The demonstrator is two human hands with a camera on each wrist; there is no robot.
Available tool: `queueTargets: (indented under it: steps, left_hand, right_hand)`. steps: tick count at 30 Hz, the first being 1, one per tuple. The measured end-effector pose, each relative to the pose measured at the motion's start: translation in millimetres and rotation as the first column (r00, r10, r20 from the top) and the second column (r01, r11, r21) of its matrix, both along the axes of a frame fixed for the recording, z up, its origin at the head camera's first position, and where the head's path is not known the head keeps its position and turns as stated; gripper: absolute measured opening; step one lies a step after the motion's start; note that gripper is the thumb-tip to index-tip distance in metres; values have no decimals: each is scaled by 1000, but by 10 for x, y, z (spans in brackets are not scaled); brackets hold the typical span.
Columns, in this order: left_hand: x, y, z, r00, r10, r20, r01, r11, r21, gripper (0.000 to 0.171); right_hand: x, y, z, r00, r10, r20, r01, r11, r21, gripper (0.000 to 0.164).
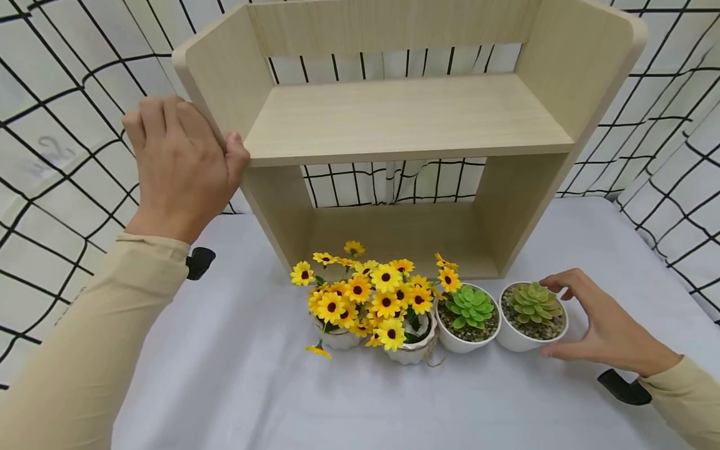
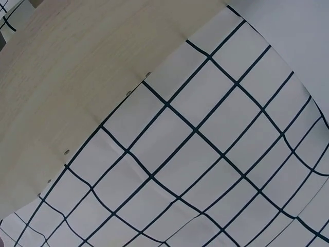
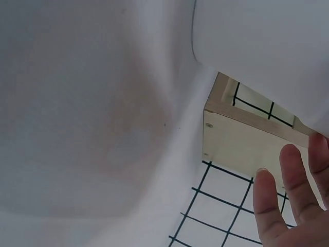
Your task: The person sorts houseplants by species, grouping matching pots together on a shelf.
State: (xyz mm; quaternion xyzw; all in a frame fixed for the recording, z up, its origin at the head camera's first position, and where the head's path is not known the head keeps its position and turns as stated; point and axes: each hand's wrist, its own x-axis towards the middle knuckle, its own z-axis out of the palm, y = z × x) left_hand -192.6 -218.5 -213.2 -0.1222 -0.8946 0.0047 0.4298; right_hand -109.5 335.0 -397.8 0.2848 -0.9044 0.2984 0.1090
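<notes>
Gripping the left side of the wooden shelf (image 1: 410,119), the left hand (image 1: 180,159) has its fingers (image 1: 154,115) curled at the panel's outer face and its thumb at the front edge. The shelf stands on the table (image 1: 259,400), behind a row of plants. At the right end of that row is the right hand (image 1: 610,328), its index finger by the back rim of the right pot (image 1: 520,340) and its thumb by the near side. Those fingers curve, parted from the thumb; whether they press on the right pot cannot be told. The right wrist view shows several of them raised close to a white surface. The right pot sits on the table, near the shelf's right front corner, and holds gravel and a pale green succulent (image 1: 534,303). Just beside it on the left is the left pot (image 1: 464,344), with a brighter succulent. Further left, yellow flowers (image 1: 386,305) fill two flower pots (image 1: 410,356), some blooms overlapping the shelf's lower front in the head view. Black wire grid (image 1: 62,112) and white sheeting rise behind the shelf and at both sides.
</notes>
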Motion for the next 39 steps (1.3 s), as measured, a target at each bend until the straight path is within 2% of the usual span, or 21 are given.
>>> queueTargets:
  steps: [6, 18, 26, 34, 39]
  left_hand:
    - [-30, 10, -36, 1000, -9, 2, 9, 1000, -2, 54]
    - [-42, -34, -31, 999, -28, -25, 29, 999, 38, 52]
    - [-63, -19, -56, 998, -39, -55, 40, 999, 12, 52]
    - [-57, -21, -47, 999, -22, -43, 22, 1000, -8, 52]
    - [-68, -36, -46, 998, -30, -47, 29, 999, -13, 53]
  right_hand:
    - [6, -12, -49, 999, -36, 31, 37, 999, -34, 98]
    - [-10, -89, -75, 989, -5, 146, 22, 993, -116, 98]
    - [15, -68, -127, 965, 41, 261, 12, 980, -196, 98]
    - [-5, -70, -154, 955, 129, 266, -47, 954, -297, 96]
    - [-17, -68, -191, 952, 112, 285, -26, 957, -288, 97]
